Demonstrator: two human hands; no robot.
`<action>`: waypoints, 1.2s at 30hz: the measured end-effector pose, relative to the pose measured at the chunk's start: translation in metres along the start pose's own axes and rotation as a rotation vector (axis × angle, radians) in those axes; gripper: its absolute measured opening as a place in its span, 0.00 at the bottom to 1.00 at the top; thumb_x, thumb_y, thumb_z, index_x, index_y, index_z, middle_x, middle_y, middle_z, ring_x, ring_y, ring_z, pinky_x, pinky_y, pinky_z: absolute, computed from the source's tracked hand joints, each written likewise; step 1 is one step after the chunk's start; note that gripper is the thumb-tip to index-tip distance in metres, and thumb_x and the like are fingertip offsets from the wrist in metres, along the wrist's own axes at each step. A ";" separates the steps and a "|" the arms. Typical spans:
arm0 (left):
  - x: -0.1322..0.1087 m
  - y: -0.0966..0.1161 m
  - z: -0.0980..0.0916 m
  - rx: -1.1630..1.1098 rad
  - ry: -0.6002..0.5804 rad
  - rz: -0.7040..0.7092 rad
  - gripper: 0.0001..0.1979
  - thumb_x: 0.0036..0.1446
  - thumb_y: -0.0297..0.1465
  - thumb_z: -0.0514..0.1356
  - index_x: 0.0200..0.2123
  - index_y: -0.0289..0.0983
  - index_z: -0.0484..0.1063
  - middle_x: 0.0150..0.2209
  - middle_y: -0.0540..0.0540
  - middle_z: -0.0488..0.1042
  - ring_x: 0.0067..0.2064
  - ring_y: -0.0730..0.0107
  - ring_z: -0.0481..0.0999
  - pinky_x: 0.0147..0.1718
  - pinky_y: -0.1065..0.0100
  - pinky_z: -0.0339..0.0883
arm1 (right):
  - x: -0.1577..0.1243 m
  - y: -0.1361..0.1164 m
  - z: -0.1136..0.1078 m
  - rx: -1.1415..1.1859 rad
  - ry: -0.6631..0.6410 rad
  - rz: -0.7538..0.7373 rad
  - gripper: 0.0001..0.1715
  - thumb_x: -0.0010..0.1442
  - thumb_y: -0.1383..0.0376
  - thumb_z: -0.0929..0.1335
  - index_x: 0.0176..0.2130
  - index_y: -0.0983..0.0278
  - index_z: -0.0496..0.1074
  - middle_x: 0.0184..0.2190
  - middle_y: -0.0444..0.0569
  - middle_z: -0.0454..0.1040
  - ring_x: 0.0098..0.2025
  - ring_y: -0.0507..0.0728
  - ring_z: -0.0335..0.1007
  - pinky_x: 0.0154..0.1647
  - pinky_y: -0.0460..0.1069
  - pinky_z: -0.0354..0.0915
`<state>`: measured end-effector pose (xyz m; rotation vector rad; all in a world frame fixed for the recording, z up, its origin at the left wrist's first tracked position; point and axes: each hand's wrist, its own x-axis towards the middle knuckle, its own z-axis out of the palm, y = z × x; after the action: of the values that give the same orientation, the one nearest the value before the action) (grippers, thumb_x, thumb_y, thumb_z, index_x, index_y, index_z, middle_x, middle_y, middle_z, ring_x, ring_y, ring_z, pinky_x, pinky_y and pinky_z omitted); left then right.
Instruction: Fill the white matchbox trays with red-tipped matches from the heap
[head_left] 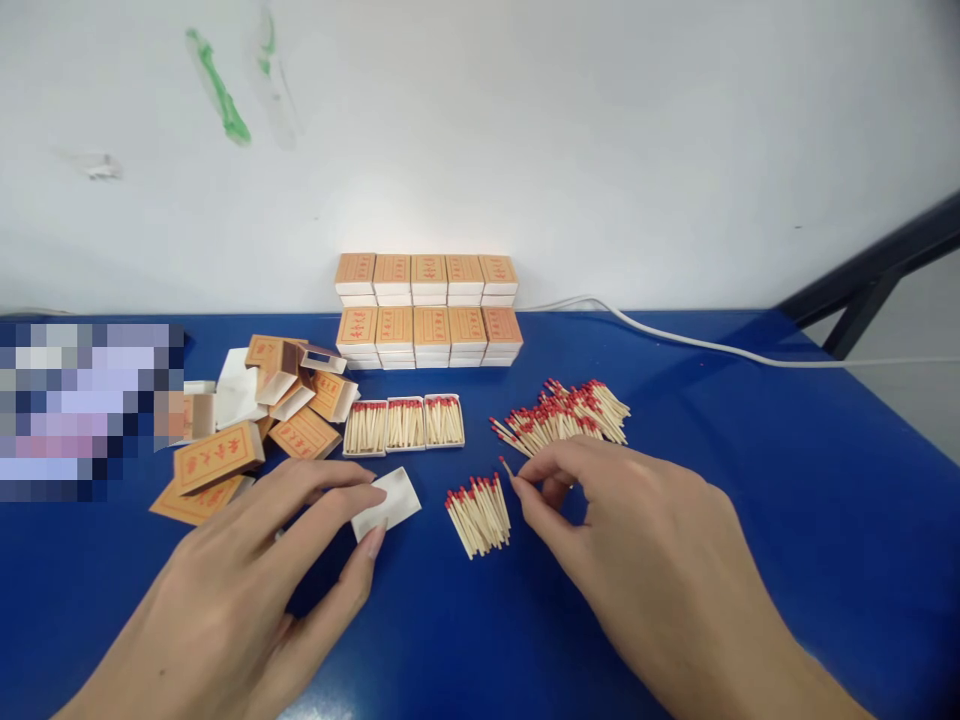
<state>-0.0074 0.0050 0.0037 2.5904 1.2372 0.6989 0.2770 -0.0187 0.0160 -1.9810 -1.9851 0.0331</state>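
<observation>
My left hand (277, 560) holds a small white matchbox tray (401, 503) on the blue table, thumb at its near edge and a fingertip on its surface. Between the thumb and fingertips of my right hand (630, 540) a single red-headed match (505, 466) is pinched. A small bundle of matches (480, 515) lies between my two hands. Just beyond my right fingers spreads a larger heap of matches (570, 412). Three white trays filled with matches (406, 424) stand side by side past the left hand.
Stacked orange matchboxes (430, 325) form two rows near the wall (600, 150). Loose orange sleeves (217, 457) are piled at the left. A pixelated patch covers the far left. The white cable (675, 338) runs along the back right of the blue table (750, 420).
</observation>
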 end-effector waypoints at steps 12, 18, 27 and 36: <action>-0.003 -0.004 0.003 0.006 0.014 -0.003 0.10 0.80 0.41 0.59 0.57 0.48 0.78 0.57 0.47 0.82 0.51 0.63 0.87 0.53 0.63 0.86 | 0.007 -0.004 -0.004 0.246 -0.268 0.138 0.13 0.61 0.67 0.77 0.27 0.51 0.82 0.23 0.35 0.82 0.25 0.55 0.78 0.26 0.51 0.57; -0.004 -0.003 0.001 0.009 0.006 0.000 0.10 0.80 0.41 0.60 0.57 0.48 0.78 0.57 0.48 0.82 0.51 0.63 0.87 0.51 0.64 0.86 | 0.009 -0.001 -0.005 0.244 -0.273 0.107 0.12 0.64 0.65 0.78 0.29 0.52 0.82 0.25 0.35 0.82 0.25 0.55 0.78 0.26 0.51 0.57; -0.007 -0.005 0.001 0.015 0.013 -0.012 0.11 0.79 0.42 0.59 0.57 0.49 0.78 0.57 0.49 0.82 0.51 0.62 0.88 0.52 0.63 0.86 | 0.012 0.004 -0.001 -0.049 0.041 0.071 0.09 0.63 0.70 0.77 0.36 0.53 0.84 0.28 0.38 0.84 0.28 0.60 0.80 0.24 0.52 0.55; -0.004 -0.004 0.001 0.029 0.006 0.017 0.11 0.81 0.42 0.58 0.57 0.48 0.77 0.57 0.49 0.81 0.52 0.66 0.86 0.53 0.67 0.84 | 0.007 0.008 0.005 -0.105 0.060 -0.022 0.11 0.63 0.72 0.75 0.33 0.55 0.82 0.29 0.41 0.83 0.30 0.61 0.80 0.25 0.51 0.54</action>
<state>-0.0115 0.0045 0.0001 2.6267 1.2373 0.6974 0.2833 -0.0103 0.0107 -1.9992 -2.0079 -0.1372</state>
